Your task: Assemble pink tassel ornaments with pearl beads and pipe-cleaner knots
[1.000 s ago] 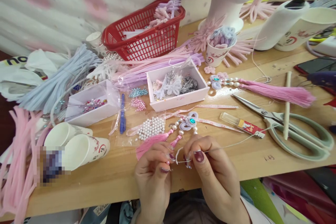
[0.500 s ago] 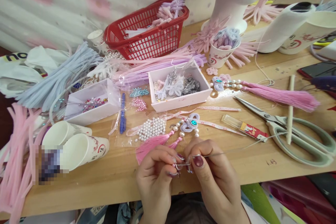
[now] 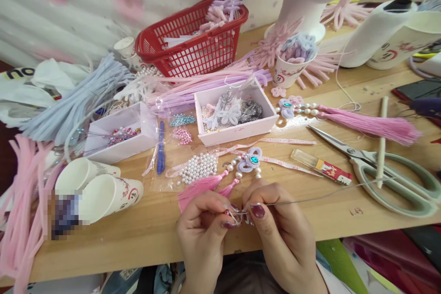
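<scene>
Above the table's front edge, both hands pinch a thin pale thread (image 3: 310, 200) with fingertips almost meeting. My left hand (image 3: 201, 229) is closed on its end, where a small loop shows by the nails. My right hand (image 3: 277, 227) grips it between thumb and forefinger, and from there it runs right towards the scissors (image 3: 396, 179). Whether a bead sits between the fingers I cannot tell. Just beyond the hands lies a beaded ornament (image 3: 253, 161) with a blue-green gem, pearls and pink tassels (image 3: 201, 188). Loose white pearls (image 3: 199, 169) are to its left.
A white box (image 3: 237, 132) of flowers and wire stands behind, with a second box (image 3: 120, 149) to its left. Farther back is a red basket (image 3: 200, 57). Paper cups (image 3: 115, 197) lie at left; a needle case (image 3: 322, 165) and another pink-tasselled ornament (image 3: 368, 124) are at right.
The thread loop between my fingertips has become smaller, and my hands have drawn slightly closer together. The view has shifted a little. Things on the table stay where they were.
</scene>
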Tool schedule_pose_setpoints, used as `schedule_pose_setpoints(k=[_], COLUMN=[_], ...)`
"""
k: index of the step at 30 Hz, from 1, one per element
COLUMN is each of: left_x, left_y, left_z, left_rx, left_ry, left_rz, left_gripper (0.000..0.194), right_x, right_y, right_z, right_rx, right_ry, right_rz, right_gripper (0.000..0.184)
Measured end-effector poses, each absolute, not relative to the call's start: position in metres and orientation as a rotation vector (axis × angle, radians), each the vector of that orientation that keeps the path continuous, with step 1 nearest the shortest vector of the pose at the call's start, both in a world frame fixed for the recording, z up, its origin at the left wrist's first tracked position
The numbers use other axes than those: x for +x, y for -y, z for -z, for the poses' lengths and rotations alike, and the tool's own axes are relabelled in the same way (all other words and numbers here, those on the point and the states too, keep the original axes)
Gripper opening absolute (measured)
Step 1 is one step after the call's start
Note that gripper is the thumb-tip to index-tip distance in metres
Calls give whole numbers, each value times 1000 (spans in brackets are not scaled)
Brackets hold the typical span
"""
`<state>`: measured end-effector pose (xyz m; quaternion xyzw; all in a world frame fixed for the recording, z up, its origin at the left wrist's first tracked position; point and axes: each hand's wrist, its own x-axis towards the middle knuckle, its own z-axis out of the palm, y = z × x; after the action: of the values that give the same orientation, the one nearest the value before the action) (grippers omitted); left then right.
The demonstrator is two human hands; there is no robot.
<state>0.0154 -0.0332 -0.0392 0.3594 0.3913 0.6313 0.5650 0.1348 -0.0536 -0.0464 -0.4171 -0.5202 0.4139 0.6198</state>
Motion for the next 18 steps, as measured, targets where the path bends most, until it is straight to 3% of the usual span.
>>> schedule_pose_setpoints(k=[18], left_x=[11], left_y=[35], left_z=[43], left_rx=[1068], left_ry=[-1027], left_rz=[-1494], left_gripper=[8], right_x=[133], right_y=[50], right_z=[46], right_rx=[-979], right_ry=[1198], right_rz=[-892], right_gripper=[14])
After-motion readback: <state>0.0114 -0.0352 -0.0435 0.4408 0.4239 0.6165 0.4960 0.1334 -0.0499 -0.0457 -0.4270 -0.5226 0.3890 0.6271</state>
